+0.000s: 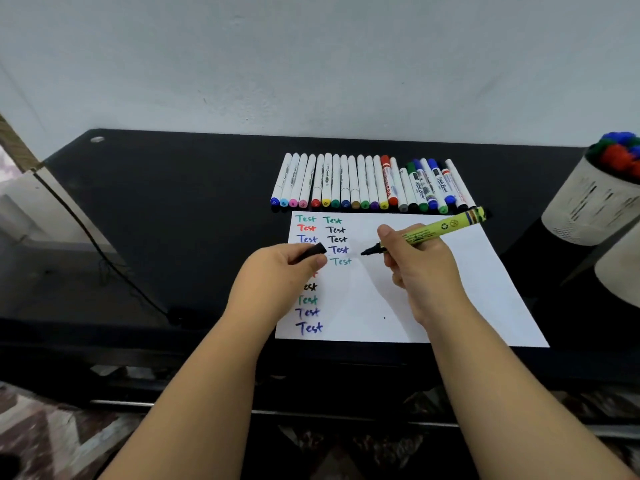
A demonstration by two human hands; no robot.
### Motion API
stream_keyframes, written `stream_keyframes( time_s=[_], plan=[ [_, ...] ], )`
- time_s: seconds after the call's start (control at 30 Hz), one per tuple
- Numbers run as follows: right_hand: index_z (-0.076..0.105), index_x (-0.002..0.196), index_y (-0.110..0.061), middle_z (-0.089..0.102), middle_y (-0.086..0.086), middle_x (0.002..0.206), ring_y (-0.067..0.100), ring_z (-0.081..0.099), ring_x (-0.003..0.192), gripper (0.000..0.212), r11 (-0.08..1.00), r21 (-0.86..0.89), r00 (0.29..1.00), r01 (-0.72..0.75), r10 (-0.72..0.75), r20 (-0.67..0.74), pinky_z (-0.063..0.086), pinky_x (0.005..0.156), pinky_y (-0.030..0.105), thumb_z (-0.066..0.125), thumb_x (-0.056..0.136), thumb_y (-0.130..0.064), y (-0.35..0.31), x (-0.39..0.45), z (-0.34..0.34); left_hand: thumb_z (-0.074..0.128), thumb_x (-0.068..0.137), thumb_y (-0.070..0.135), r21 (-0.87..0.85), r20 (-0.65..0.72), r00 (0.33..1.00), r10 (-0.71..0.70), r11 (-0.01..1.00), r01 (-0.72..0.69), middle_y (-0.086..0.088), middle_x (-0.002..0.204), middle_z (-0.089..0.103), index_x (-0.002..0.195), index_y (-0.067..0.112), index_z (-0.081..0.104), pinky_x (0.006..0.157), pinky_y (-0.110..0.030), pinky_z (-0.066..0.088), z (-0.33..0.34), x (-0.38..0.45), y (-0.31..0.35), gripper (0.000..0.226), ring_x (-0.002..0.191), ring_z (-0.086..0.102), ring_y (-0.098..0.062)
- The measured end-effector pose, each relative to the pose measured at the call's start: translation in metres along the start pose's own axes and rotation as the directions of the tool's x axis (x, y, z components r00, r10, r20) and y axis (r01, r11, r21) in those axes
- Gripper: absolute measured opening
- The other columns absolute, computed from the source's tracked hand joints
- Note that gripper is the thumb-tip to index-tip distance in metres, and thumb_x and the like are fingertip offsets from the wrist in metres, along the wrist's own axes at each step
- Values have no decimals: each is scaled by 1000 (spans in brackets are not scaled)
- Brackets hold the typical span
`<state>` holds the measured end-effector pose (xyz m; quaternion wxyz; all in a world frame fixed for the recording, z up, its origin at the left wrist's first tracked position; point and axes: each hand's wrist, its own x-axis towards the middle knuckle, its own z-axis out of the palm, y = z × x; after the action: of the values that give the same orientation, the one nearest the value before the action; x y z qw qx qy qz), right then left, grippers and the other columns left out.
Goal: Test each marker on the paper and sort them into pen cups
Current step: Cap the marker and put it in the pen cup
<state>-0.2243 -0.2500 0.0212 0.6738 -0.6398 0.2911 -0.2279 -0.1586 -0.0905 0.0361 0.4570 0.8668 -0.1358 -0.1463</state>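
Many left: a long row of capped markers lies on the table just behind the paper — untested, I judge.
Done: two columns of "Test" words on the paper; some markers stand in the pen cup at right.
In hand: right hand grips an uncapped green marker, tip above the paper; left hand pinches its black cap.
Next: write — then sort.
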Motion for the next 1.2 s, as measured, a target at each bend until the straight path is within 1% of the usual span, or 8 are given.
stream_keyframes(
  time_s=[0.07, 0.17, 0.37, 0.47, 0.57, 0.7, 0.83, 1.2],
  plan=[
    [51, 68, -16, 54, -2, 55, 3, 44, 44, 28, 991, -108, 997, 77, -77, 1, 36, 54, 22, 68, 85, -30, 4, 2, 7, 59, 90, 39, -3, -17, 1000, 4, 1000, -4, 23, 82, 55, 119, 33, 63, 57, -15, 35, 0, 5, 1, 29, 74, 49, 6],
    [53, 73, -8, 57, 2, 60, 3, 49, 49, 30, 957, -238, 986, 169, -168, 24, 38, 49, 12, 66, 86, -31, 10, 2, 16, 58, 91, 39, -22, -35, 999, -4, 1000, 3, 25, 78, 52, 120, 34, 62, 55, -14, 32, 2, 10, 0, 30, 70, 47, 7],
    [52, 73, -8, 59, 8, 67, 15, 54, 61, 30, 910, -354, 976, 217, -203, 78, 40, 56, 21, 64, 88, -31, 19, 4, 24, 56, 92, 39, 15, -30, 999, -23, 1000, 24, 26, 78, 48, 124, 35, 58, 55, -14, 31, 5, 15, -6, 33, 70, 45, 8],
    [52, 72, -9, 61, 6, 66, 13, 54, 61, 30, 894, -385, 974, 227, -207, 95, 39, 53, 16, 65, 87, -31, 20, 4, 26, 56, 92, 39, 31, -28, 999, -23, 999, 24, 21, 88, 53, 127, 34, 56, 56, -12, 31, 5, 17, -8, 35, 70, 45, 7],
    [54, 75, -8, 64, 8, 69, 15, 57, 63, 30, 879, -415, 972, 235, -203, 119, 41, 56, 21, 65, 87, -33, 20, 2, 27, 56, 91, 40, 35, -35, 999, -22, 999, 23, 15, 99, 59, 126, 35, 57, 59, -14, 35, 4, 17, -10, 36, 75, 48, 5],
    [56, 79, -4, 65, 9, 70, 17, 59, 66, 33, 852, -458, 966, 254, -204, 157, 43, 60, 26, 67, 85, -35, 20, 1, 29, 57, 91, 39, 12, -33, 999, -13, 1000, 13, 23, 83, 51, 123, 35, 59, 58, -14, 36, 4, 17, -11, 33, 75, 49, 7],
    [52, 76, -5, 53, 1, 59, 8, 46, 52, 31, 840, -480, 968, 251, -226, 111, 34, 47, 14, 65, 87, -31, 21, 4, 26, 57, 90, 40, -11, -44, 999, -15, 1000, 15, 24, 82, 51, 123, 34, 59, 60, -14, 36, 4, 17, -11, 34, 76, 49, 7],
    [45, 67, -7, 45, 0, 55, 6, 42, 48, 34, 862, -439, 967, 254, -225, 119, 31, 46, 16, 64, 88, -26, 22, 4, 24, 57, 90, 40, -29, -45, 999, -9, 1000, 8, 26, 80, 51, 121, 34, 60, 60, -14, 36, 4, 15, -10, 32, 75, 48, 8]
  ],
)
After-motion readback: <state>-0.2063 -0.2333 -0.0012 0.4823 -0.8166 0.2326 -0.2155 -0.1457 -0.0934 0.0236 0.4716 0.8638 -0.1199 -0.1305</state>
